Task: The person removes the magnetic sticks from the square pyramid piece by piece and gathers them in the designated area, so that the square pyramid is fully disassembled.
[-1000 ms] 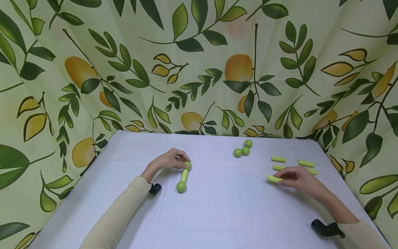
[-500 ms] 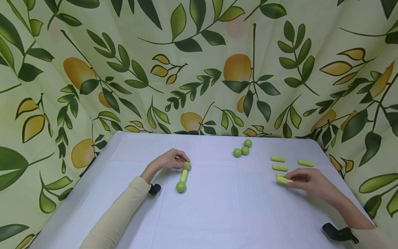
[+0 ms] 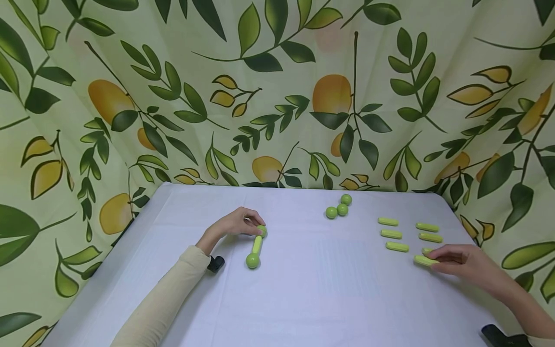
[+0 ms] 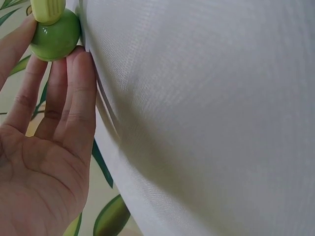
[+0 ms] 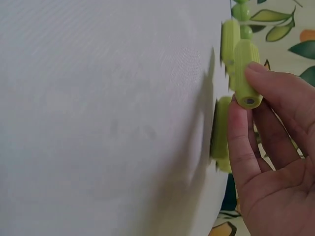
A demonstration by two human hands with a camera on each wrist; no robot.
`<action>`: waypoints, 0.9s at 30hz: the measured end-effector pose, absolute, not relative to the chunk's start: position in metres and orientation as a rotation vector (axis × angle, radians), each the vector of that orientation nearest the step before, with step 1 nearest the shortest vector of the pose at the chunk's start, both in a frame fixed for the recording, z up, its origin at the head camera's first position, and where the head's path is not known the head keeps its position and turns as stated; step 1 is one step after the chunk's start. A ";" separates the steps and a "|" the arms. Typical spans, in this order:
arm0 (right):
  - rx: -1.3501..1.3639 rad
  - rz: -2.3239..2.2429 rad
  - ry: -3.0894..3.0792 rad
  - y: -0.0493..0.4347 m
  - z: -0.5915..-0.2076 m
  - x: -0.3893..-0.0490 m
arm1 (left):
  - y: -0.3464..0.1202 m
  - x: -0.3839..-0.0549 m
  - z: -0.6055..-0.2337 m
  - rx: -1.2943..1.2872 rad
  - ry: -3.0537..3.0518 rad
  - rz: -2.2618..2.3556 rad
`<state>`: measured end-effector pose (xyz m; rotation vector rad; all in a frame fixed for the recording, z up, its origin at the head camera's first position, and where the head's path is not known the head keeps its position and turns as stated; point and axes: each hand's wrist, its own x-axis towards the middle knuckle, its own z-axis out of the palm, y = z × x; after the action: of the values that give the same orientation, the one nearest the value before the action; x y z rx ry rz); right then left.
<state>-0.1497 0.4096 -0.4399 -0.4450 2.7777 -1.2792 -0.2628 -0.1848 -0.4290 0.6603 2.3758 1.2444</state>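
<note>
My left hand (image 3: 237,222) pinches the far green ball (image 3: 262,230) of a dumbbell-shaped piece lying on the white-covered table. A pale green rod (image 3: 257,246) joins that ball to a nearer green ball (image 3: 253,260). In the left wrist view, fingertips and thumb surround the held ball (image 4: 55,38), and the rod's ribbed end (image 4: 48,11) meets it. On the right, my right hand (image 3: 474,266) pinches a pale green ribbed rod (image 3: 424,260) between thumb and fingers. Its end shows a small grey metallic disc (image 5: 249,101) in the right wrist view.
Three loose green balls (image 3: 342,209) sit together near the table's back. Left of my right hand, three rods lie in a column, the nearest rod (image 3: 396,246) included. Farther right are more rods (image 3: 430,237), one partly hidden by the hand. A leaf-patterned curtain (image 3: 277,96) surrounds the table.
Holding its rod, my right hand has moved rightward and slightly nearer, from beside the left column of rods to the right column. My left hand and the dumbbell-shaped piece stay put.
</note>
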 end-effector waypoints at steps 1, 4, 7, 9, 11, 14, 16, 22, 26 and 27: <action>-0.443 -1.279 2.775 0.413 -0.440 -0.149 | -0.185 -0.263 -0.429 0.661 2.375 1.247; -0.435 -1.281 2.778 0.419 -0.441 -0.148 | -0.186 -0.262 -0.429 0.666 2.383 1.243; -0.435 -1.268 2.780 0.424 -0.442 -0.147 | -0.186 -0.262 -0.430 0.667 2.398 1.226; -0.427 -1.248 2.788 0.427 -0.444 -0.147 | -0.186 -0.262 -0.430 0.662 2.403 1.215; -0.390 -1.216 2.800 0.429 -0.445 -0.146 | -0.185 -0.262 -0.430 0.657 2.407 1.209; -0.361 -1.176 2.815 0.432 -0.447 -0.146 | -0.185 -0.263 -0.430 0.649 2.414 1.200; -0.349 -1.171 2.818 0.434 -0.448 -0.145 | -0.185 -0.264 -0.430 0.643 2.410 1.202; -0.323 -1.192 2.790 0.437 -0.447 -0.143 | -0.185 -0.263 -0.429 0.629 2.405 1.207; -0.325 -1.179 2.772 0.436 -0.445 -0.143 | -0.185 -0.262 -0.428 0.641 2.402 1.213; -0.331 -1.178 2.767 0.436 -0.445 -0.144 | -0.185 -0.262 -0.428 0.646 2.402 1.213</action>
<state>-0.1437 0.4361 -0.4445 -0.3314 2.7670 -1.1778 -0.2622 -0.1850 -0.4279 0.6463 2.4022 1.2132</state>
